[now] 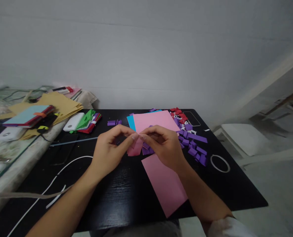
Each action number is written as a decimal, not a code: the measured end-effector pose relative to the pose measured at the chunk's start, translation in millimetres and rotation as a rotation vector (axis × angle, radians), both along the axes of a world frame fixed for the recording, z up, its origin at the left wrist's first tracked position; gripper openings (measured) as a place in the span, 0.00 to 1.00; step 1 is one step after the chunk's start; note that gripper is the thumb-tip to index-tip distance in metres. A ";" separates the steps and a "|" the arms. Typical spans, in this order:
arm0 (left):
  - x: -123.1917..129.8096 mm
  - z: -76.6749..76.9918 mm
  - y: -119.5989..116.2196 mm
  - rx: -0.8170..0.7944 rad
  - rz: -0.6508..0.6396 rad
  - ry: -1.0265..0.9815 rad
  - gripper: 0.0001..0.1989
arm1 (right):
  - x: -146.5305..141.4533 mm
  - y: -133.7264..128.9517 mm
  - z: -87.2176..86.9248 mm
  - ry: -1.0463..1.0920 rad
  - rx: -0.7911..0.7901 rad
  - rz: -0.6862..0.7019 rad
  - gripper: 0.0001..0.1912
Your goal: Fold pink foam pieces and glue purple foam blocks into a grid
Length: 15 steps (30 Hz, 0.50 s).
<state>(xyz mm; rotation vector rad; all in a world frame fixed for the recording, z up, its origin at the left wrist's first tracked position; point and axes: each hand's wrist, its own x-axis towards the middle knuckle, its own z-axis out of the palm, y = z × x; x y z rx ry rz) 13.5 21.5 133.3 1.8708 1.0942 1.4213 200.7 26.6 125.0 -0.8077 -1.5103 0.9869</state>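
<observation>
My left hand (111,144) and my right hand (164,144) meet over the black table, fingertips together in a pinch. Between the thumbs and forefingers is a small piece of pink paper, mostly covered by the fingers. Just below the fingertips shows a pink paper strip (135,148); whether it hangs from the pinch or lies on the table I cannot tell. Behind the hands, a large pink sheet (156,119) rests on a blue sheet (131,122). Partly under my right forearm is another pink sheet (164,184). Purple folded paper pieces (147,150) lie between the hands.
Many purple folded pieces (193,146) and red ones (178,113) lie at the right, near a white ring (219,163). Left are a white cable (54,177), a dark phone (63,153), green paper bundles (85,119) and a cluttered side surface with yellow paper (58,103).
</observation>
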 end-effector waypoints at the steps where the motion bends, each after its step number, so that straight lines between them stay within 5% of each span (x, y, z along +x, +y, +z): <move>1: 1.4 -0.1 1.0 -0.025 -0.018 -0.021 0.04 | -0.2 1.6 -1.5 -0.011 -0.008 -0.002 0.07; 15: -2.4 -3.1 10.0 -0.108 -0.097 0.075 0.07 | -2.3 11.3 -7.9 -0.008 -0.123 0.085 0.11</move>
